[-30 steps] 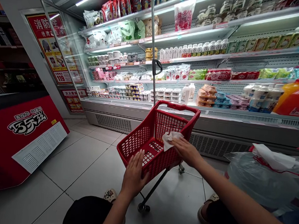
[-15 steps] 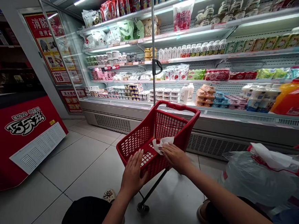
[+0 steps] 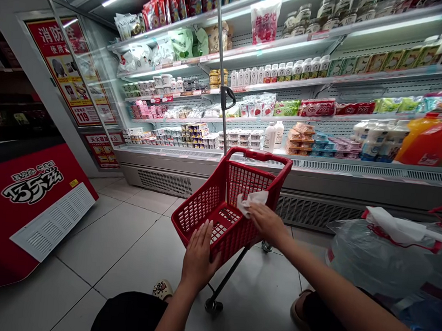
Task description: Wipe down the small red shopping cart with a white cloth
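A red plastic shopping cart (image 3: 202,205) with perforated sides stands in front of me, its handle toward the chiller. My left hand (image 3: 199,258) rests against the near rim of its basket, fingers stretched out and holding nothing. A crumpled white cloth or tissue (image 3: 252,200) is pinched in my right hand (image 3: 267,221), at the basket's right side wall near the rim. The inside of the basket shows a perforated bottom.
Behind the cart runs an open chiller (image 3: 341,188) stocked with packs and bottles. A red freezer (image 3: 35,197) stands at the left. Clear plastic bags (image 3: 382,254) lie at the right. A thin metal pole (image 3: 222,58) rises behind the cart.
My right hand and the white cloth have moved right and slightly up along the basket's side. My left hand stays at the near rim. The view has shifted slightly.
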The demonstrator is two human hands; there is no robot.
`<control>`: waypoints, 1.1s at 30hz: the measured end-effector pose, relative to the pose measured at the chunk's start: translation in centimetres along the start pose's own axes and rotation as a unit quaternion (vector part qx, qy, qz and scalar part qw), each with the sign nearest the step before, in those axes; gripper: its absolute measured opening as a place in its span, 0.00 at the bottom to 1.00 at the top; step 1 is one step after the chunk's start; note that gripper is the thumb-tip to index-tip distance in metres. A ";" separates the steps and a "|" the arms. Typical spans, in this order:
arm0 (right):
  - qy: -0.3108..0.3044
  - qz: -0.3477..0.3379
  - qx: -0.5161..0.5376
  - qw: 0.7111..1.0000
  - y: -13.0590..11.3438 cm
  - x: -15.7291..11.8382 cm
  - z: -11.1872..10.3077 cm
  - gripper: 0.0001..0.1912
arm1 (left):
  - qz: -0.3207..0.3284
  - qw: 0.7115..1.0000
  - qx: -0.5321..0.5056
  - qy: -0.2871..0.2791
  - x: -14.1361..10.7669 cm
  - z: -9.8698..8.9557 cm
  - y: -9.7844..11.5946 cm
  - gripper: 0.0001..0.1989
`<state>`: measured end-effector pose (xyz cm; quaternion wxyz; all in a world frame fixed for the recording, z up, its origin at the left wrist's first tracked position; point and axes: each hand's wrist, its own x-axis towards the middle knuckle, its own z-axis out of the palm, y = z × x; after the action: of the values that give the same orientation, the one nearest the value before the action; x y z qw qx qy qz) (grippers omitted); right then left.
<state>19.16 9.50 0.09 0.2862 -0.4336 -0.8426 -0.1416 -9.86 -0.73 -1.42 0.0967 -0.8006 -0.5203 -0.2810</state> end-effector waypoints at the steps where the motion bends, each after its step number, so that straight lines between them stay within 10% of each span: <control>1: -0.007 -0.027 0.014 1.000 -1.2 -0.3 0.1 0.23 | 0.000 1.000 0.001 -0.001 0.0 0.0 -0.1 0.49; 5: -0.027 -0.085 0.032 0.995 -1.0 -0.8 -0.5 0.24 | 0.003 1.000 0.006 -0.001 -0.2 -0.2 -0.3 0.48; 12: 0.004 0.069 -0.032 0.997 8.0 1.0 -2.0 0.26 | 0.001 1.000 -0.004 0.000 -0.2 -0.1 0.2 0.46; 22: -0.008 -0.067 0.040 0.997 -4.4 -1.1 0.3 0.23 | 0.000 1.000 0.003 0.003 -0.1 -0.2 0.2 0.48; 26: -0.017 -0.118 0.052 0.991 -2.8 -1.6 -0.1 0.30 | 0.000 1.000 0.000 0.006 -0.3 -0.2 0.2 0.46; 30: -0.013 -0.020 0.024 0.999 1.5 -1.5 -0.6 0.28 | -0.003 1.000 -0.005 0.003 -0.2 -0.1 0.5 0.46; 33: -0.001 0.020 0.033 0.999 0.2 -1.7 -0.4 0.27 | -0.008 1.000 -0.001 0.007 -0.1 0.0 0.7 0.47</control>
<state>20.29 8.34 -0.63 0.3020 -0.4411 -0.8383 -0.1074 -9.29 -1.08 -1.34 0.0972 -0.7945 -0.5255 -0.2883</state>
